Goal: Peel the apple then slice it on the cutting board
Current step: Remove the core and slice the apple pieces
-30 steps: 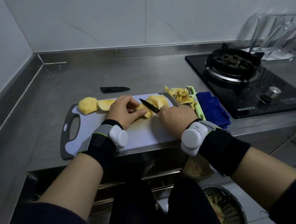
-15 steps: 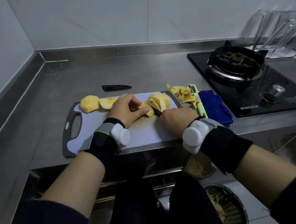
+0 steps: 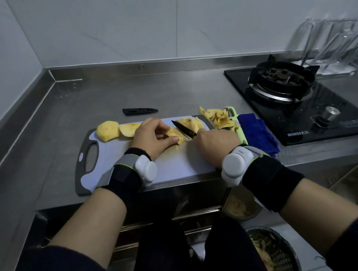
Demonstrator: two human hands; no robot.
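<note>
A white cutting board (image 3: 178, 166) with a grey rim lies on the steel counter. My left hand (image 3: 151, 138) grips a peeled apple piece (image 3: 177, 135) against the board. My right hand (image 3: 215, 141) holds a black knife (image 3: 184, 129), its blade raised over that piece and pointing away to the left. Cut slices (image 3: 191, 122) lie just behind the blade. A peeled apple chunk (image 3: 108, 133) and a flatter piece (image 3: 129, 130) rest at the board's far left.
Apple peels (image 3: 218, 117) and a green peeler (image 3: 238, 126) lie right of the board, beside a blue cloth (image 3: 258, 133). A black knife sheath (image 3: 140, 110) sits behind the board. A gas stove (image 3: 287, 85) stands at the right. A peel-filled bowl (image 3: 275, 258) is on the floor.
The knife went down through the apple piece half a second ago and has now lifted again, with the blade visible above the piece. My left hand stays on the piece.
</note>
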